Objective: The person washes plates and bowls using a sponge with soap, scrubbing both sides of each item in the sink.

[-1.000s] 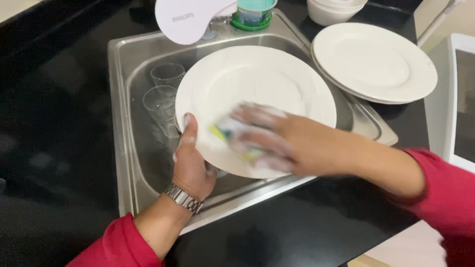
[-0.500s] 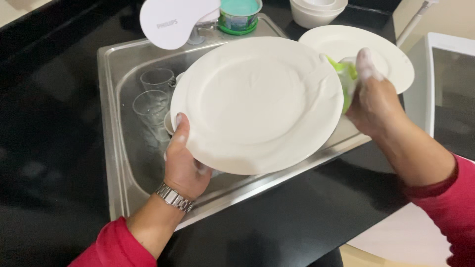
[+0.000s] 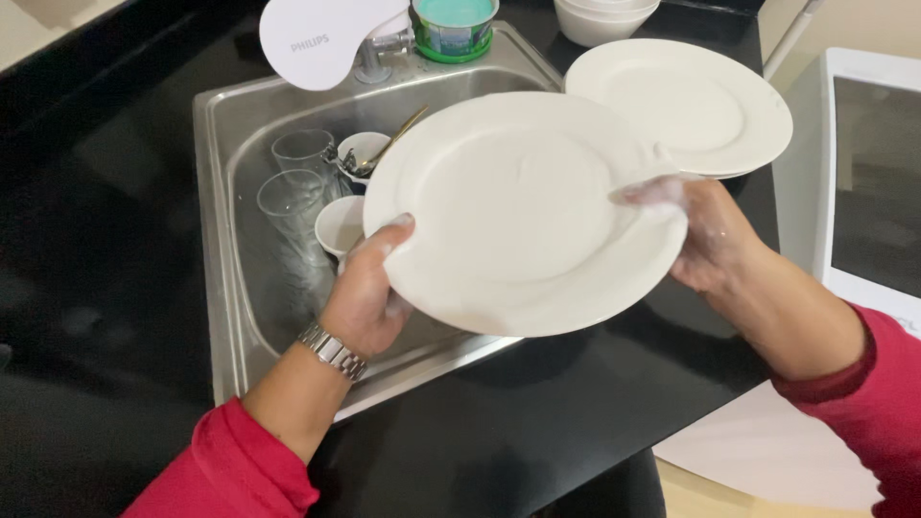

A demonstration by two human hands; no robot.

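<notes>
Since half a second ago, the big white plate [image 3: 523, 211] is sitting lower and flatter over the sink [image 3: 225, 240], and the green sponge is no longer showing. Both hands are gripping the plate by opposite rims: the left hand [image 3: 369, 288] is pinching the near-left edge, thumb on top, and the soapy right hand [image 3: 705, 235] is clasping the right edge, thumb over the rim. Two glasses [image 3: 293, 197], a small bowl [image 3: 342, 225] and a spoon are resting in the sink; a stack of plates [image 3: 691, 105] is waiting on the black desk [image 3: 537, 422]. Scrubbing seems finished; the next move probably calls for a steady two-handed carry, since the soapy rim could slip.
</notes>
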